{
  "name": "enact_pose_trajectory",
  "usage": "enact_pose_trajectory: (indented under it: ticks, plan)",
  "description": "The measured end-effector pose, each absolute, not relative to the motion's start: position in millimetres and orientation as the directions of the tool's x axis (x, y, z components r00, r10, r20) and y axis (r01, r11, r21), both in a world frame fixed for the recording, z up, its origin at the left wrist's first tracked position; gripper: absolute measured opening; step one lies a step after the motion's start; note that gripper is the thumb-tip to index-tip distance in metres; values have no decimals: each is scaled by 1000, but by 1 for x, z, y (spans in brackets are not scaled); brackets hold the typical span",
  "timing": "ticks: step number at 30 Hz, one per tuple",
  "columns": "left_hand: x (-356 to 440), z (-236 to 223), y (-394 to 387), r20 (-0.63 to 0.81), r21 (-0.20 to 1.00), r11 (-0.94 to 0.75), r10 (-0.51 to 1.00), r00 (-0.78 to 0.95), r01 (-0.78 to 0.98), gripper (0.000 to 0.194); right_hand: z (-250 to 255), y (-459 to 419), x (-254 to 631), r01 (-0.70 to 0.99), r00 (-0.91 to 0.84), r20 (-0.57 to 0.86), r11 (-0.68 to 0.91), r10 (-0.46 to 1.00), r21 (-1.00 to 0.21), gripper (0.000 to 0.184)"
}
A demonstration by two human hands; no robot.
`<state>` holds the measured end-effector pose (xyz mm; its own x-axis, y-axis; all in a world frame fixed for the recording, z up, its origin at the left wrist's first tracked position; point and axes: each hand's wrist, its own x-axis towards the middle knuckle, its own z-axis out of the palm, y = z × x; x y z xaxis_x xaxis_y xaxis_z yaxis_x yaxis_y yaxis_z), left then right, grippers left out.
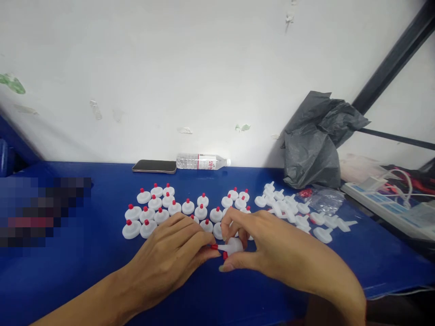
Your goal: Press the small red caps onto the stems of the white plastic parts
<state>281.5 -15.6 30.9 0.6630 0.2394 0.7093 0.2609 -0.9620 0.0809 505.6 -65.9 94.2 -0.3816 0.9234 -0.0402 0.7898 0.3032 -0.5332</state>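
Between my hands, a white plastic nozzle cap [234,246] lies on its side with its spout pointing left. My right hand [261,240] grips its wide base between thumb and fingers. At the spout's end, my left hand [176,246] pinches a small red tip cap [214,246], which touches the spout. Another red tip cap [225,256] shows by my right thumb; whether the thumb touches it, I cannot tell. Behind my hands, several white nozzle caps with red tips [161,216] stand upright in loose rows, partly hidden by my fingers.
On the right, several white nozzle caps without red tips [290,206] lie in a heap beside a clear bag [322,200]. A phone [154,166] and a plastic bottle [204,161] lie along the wall. Further right are a black plastic bag [311,145] and a power strip [390,210].
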Motion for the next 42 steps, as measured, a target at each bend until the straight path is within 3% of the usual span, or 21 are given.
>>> enact_pose_trajectory:
  ticks: [5, 12, 18, 23, 29, 34, 42]
  plan:
    - [281, 32, -17, 713, 44, -968, 204, 671, 248, 8, 95, -66, 502, 779, -425, -10, 360, 905, -514, 39]
    - [280, 32, -13, 704, 81, -940, 289, 648, 331, 17, 94, -66, 497, 718, -434, 130, 429, 892, -548, 26]
    - [282, 33, -13, 685, 57, -940, 282, 672, 336, 27, 91, -64, 497, 693, -439, 71, 388, 895, -607, 31]
    - [281, 34, -13, 677, 83, -943, 291, 677, 322, 25, 87, -63, 502, 760, -423, 77, 400, 903, -512, 46]
    - [279, 34, -16, 622, 213, -914, 399, 673, 345, 11, 90, -62, 501, 792, -373, 95, 370, 923, -486, 38]
    - [279, 33, -19, 678, 176, -934, 343, 650, 310, 18, 91, -65, 500, 749, -411, 106, 401, 906, -528, 34]
    - [282, 26, -22, 698, 242, -920, 385, 604, 308, 18, 82, -67, 499, 788, -395, 147, 417, 907, -453, 39]
